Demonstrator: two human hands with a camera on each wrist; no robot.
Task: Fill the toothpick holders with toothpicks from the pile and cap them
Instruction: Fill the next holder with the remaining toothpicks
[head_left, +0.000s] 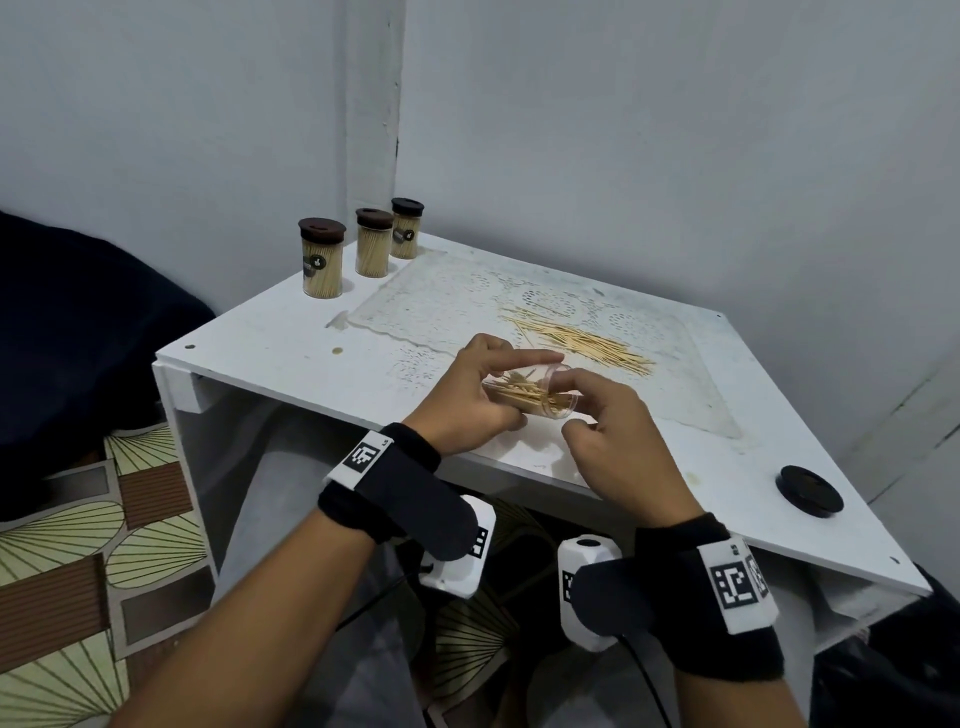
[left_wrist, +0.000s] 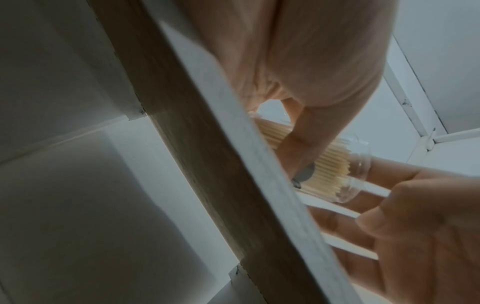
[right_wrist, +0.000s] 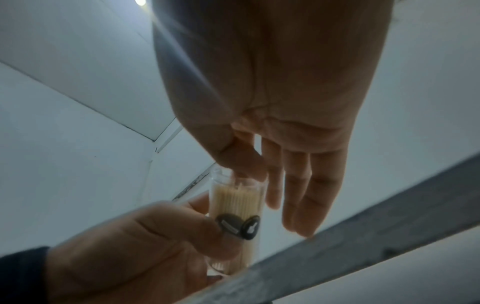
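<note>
Black fabric wrist straps with white coded tags wrap both forearms at the bottom of the head view. Above them the left hand (head_left: 470, 395) curls its fingers and thumb round a clear plastic holder (head_left: 535, 392), a smooth cylinder tilted almost flat over the near edge of the white table (head_left: 270, 338), its open mouth toward the right hand (head_left: 618, 441). Thin pale wooden toothpicks lie loosely inside it. The right hand's thumb and forefinger meet at the mouth; whether they pinch a toothpick cannot be told, and its other fingers stretch out straight, close together.

Only the right wrist view shows the holder's dark rounded label (right_wrist: 237, 225) by the left thumb, and the tightly packed stick tips below the rim. The left wrist view is blurred, and the table's edge (left_wrist: 233, 164) cuts off half the holder.

Loose toothpicks (head_left: 582, 340) lie in a flat fan on a translucent, lace-patterned mat (head_left: 447, 291), just beyond the hands. Three filled holders (head_left: 358, 247) with dark brown caps stand at the far left corner. One round black cap (head_left: 809, 491) lies near the table's right edge, well apart.
</note>
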